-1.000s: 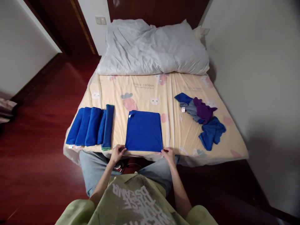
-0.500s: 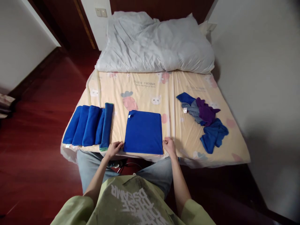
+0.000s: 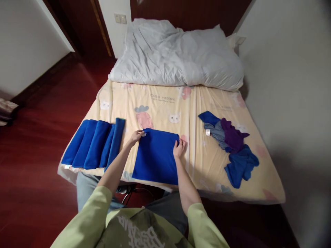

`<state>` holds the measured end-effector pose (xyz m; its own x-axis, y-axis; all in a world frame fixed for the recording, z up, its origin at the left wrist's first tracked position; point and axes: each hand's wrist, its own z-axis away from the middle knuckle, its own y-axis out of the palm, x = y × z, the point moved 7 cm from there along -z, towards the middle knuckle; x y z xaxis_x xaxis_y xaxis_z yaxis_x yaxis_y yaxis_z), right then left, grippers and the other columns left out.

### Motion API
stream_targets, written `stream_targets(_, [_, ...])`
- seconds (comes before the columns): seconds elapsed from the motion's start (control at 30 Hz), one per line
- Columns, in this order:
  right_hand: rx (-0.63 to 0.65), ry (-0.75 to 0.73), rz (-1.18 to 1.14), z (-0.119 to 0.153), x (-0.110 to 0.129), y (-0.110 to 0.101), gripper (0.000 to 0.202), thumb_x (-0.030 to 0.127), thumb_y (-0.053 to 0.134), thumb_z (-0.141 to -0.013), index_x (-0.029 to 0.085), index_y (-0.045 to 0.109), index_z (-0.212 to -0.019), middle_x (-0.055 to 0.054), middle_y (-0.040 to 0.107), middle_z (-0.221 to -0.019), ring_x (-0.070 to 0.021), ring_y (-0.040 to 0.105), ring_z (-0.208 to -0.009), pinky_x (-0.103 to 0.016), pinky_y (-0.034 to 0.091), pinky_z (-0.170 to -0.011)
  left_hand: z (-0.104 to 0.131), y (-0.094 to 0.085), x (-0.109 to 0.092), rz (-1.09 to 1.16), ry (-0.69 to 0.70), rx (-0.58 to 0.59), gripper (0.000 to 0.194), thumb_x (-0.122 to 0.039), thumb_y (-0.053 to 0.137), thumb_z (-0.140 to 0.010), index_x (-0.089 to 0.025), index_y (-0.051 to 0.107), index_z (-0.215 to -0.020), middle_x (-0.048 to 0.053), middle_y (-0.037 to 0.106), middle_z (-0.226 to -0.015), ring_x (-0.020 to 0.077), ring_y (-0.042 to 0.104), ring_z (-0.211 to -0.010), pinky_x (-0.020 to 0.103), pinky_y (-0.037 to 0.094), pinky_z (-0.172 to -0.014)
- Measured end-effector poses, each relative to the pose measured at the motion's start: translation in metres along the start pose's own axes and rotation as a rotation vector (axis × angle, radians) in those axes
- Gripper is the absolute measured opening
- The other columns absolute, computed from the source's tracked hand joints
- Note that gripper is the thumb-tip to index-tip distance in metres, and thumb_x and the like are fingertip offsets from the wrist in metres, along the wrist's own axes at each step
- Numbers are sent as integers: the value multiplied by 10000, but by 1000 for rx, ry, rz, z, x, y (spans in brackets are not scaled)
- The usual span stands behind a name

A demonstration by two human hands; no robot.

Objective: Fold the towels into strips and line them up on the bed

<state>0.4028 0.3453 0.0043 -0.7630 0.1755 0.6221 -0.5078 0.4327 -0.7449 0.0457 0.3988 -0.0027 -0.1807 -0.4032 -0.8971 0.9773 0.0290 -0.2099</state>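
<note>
Brought both hands up from beside the near corners of the cloth [image 3: 156, 156] to its far end. Lying flat and square on the bed [image 3: 207, 165], that cloth, between the rolls [image 3: 97, 144] and the heap [image 3: 236, 137], with its near edge close to the bed's own. Holding the left hand [image 3: 137, 136] half curled at the far left corner, with fingertips right by the white tag [image 3: 144, 134]; looks like a light pinch, but too small to tell for sure. Holding the right hand [image 3: 180, 147] at the right edge, just short of the far corner, with thumb over the cloth and fingers loosely outside; cannot tell whether closed on anything.

Could lift only the top layer from here, by catching too little (showing more than one layer at that far right corner, after all). Could also pull crooked, from taking the very corner on the left but short of it on the right. Might slide the cloth over the bed's edge with a careless tug backwards, given so little bed in front. Could nudge the rolls out of line too, from reaching with the left forearm [image 3: 115, 169] past the near end of the last; cannot tell whether touching. Seems less likely to snag the heap, lying well apart on the right.
</note>
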Motion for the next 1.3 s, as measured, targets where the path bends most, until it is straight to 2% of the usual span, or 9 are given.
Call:
stream_targets(0.1, [-19,-8,26,4,0,0,493,412,364,-1011,119,628,-1305,-205,584,-1248,-320,481,-1241,-470,357,-1103,-22,14,-8,132,-18,108,557,-496,816,-708,-132,646,-1093,80,714,-816,164,651,-656,270,487,-598])
stream_targets(0.23, [-13,-38,47,1,3,-1,475,394,360,-1015,162,600,-1353,-181,564,-1297,-309,480,-1265,-452,365,-1092,-34,24,-16,254,-6,216,612,-385,912,-581,-151,602,-1054,52,685,-872,153,648,-678,281,510,-619])
stream_targets(0.33, [36,-14,34,-3,0,3,428,371,364,-1014,183,655,-1265,-161,579,-1269,-275,535,-1186,-411,389,-1055,-37,18,-20,215,45,155,635,-368,921,-539,-168,557,-1020,19,657,-858,140,618,-645,264,485,-576])
stream_targets(0.47, [69,56,41,-16,-5,5,372,415,451,-978,188,689,-1153,-146,623,-1197,-268,567,-1104,-386,416,-987,-34,8,-28,17,232,29,542,-387,896,-559,-173,548,-915,-12,610,-757,139,579,-657,264,471,-605])
stream_targets(0.57, [113,88,49,-27,-8,8,343,444,503,-947,172,696,-1029,-143,666,-1082,-270,583,-1033,-370,423,-948,-32,6,-26,-64,325,24,453,-465,842,-618,-168,589,-849,11,613,-754,147,579,-675,272,471,-631])
stream_targets(0.8, [83,98,54,-33,-13,11,312,417,463,-962,195,683,-973,-122,689,-1010,-250,608,-924,-336,429,-827,-41,4,-11,-53,312,127,469,-577,774,-669,-156,714,-866,74,726,-859,204,666,-781,310,527,-732])
stream_targets(1.03, [62,188,36,-37,-20,15,302,410,458,-965,212,686,-978,-108,689,-931,-250,629,-880,-320,420,-762,-43,-4,-12,-100,270,-26,433,-549,759,-685,-154,774,-864,116,769,-899,288,711,-843,377,549,-775])
stream_targets(1.17, [46,208,28,-39,-19,15,281,380,464,-950,208,685,-971,-116,693,-940,-257,633,-881,-336,426,-772,-45,-2,-22,-174,297,-73,325,-485,723,-738,-178,769,-834,101,767,-889,282,708,-852,376,551,-786])
stream_targets(1.3, [90,234,44,-41,-18,16,306,389,476,-949,212,687,-1080,-121,696,-967,-252,632,-827,-347,430,-747,-45,1,-35,-325,381,-120,200,-373,727,-750,-206,774,-850,83,754,-1009,269,692,-963,361,535,-891])
